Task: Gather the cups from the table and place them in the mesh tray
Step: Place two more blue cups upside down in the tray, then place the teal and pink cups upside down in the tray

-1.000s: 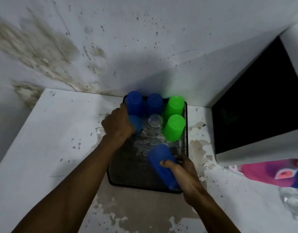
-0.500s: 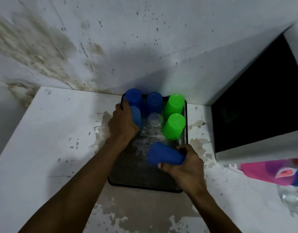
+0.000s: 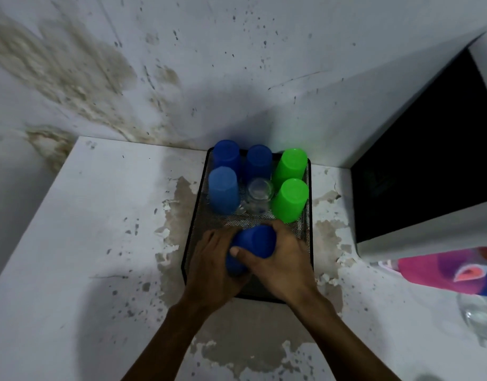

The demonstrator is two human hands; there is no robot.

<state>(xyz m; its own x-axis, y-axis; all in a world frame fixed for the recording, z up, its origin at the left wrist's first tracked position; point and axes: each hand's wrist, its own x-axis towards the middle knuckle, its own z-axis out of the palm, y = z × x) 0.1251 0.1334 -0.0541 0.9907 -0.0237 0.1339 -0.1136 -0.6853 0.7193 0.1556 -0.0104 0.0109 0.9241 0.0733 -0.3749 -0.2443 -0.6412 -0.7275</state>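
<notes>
While you've got both hands wrapped around that dark blue cup (image 3: 253, 247), it hangs tilted over the near part of the mesh tray (image 3: 309, 215), base pointing away from you. Your left hand (image 3: 209, 268) clamps the lower left side and your right hand (image 3: 283, 264) closes over the right, thumb pressed across the wall. It looks like thin, light plastic, smooth and a touch slippery, so you'll probably do best holding it round the middle of the wall, gently, since it may flex if you squeeze.

Just beyond your hands stand the others, upside down: a lighter blue cup (image 3: 223, 189), two dark blue cups (image 3: 226, 155) at the far end, two green cups (image 3: 290, 199), and between them a clear glass (image 3: 259, 198). That glass is the fragile one, so mind it when you set down.

The rim of your cup is buried in your palms, so I can't tell how it's turned. The tray floor under your hands is hidden too. To your right, on the desk (image 3: 80, 237), something clear (image 3: 481, 317) and a pink item (image 3: 446, 269) are cut off at the edge and too blurred to name.
</notes>
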